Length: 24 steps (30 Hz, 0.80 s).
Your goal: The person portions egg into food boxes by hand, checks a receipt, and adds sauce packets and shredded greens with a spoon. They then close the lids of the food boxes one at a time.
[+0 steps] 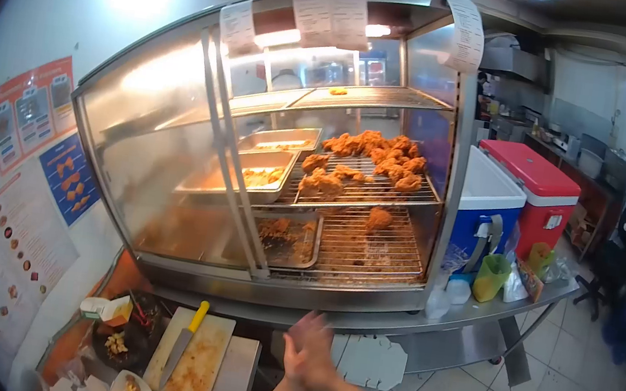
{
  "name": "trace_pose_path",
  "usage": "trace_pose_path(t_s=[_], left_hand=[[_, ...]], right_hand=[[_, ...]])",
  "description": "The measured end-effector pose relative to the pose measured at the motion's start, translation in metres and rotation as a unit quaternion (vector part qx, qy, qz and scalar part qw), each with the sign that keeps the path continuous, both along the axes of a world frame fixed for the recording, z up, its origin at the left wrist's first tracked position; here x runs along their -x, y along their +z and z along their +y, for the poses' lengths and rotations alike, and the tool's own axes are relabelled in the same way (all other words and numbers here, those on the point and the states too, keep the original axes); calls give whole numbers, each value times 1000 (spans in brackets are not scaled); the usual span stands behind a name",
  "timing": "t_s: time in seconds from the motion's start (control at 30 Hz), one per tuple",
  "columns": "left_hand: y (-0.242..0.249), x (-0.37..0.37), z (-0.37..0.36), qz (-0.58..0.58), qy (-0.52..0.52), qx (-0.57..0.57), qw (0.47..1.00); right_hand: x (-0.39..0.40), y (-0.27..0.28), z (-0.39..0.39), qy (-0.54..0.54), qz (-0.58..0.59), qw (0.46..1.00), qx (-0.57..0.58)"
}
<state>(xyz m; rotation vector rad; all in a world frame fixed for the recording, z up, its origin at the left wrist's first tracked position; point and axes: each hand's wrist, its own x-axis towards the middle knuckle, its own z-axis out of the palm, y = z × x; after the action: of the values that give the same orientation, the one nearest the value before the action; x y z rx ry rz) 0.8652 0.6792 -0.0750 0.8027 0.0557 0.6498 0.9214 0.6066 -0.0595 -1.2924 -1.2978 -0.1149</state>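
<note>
My left hand point(293, 361) and my right hand point(321, 361) are pressed together in front of the warming cabinet, low in the middle of the view. The fingers look stretched out, though motion smears their tips. Nothing shows between the palms. To the left of them lies a cutting board point(202, 367) stained with grease and crumbs. A knife point(184, 345) with a yellow handle rests along its left side. Beyond the hands stands the glass warming cabinet point(331, 297), where pieces of fried chicken point(376, 156) sit on a wire rack.
Metal trays point(269, 164) with food stand inside the cabinet. Open food boxes point(128, 389) and a dark bowl point(122, 336) are at lower left. A blue cooler point(488, 203) and a red cooler point(541, 174) stand right, behind a green container point(490, 278). Paper slips point(331, 16) hang above.
</note>
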Motion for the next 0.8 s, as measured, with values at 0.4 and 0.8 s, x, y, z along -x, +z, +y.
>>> trace_pose_path(t_s=[0.4,0.8], left_hand=[[24,110,54,220,311,-248,891],[86,282,-140,296,647,-340,615]], right_hand=[[-308,401,-118,-184,70,857,-477],[62,60,7,470,-458,583,478]])
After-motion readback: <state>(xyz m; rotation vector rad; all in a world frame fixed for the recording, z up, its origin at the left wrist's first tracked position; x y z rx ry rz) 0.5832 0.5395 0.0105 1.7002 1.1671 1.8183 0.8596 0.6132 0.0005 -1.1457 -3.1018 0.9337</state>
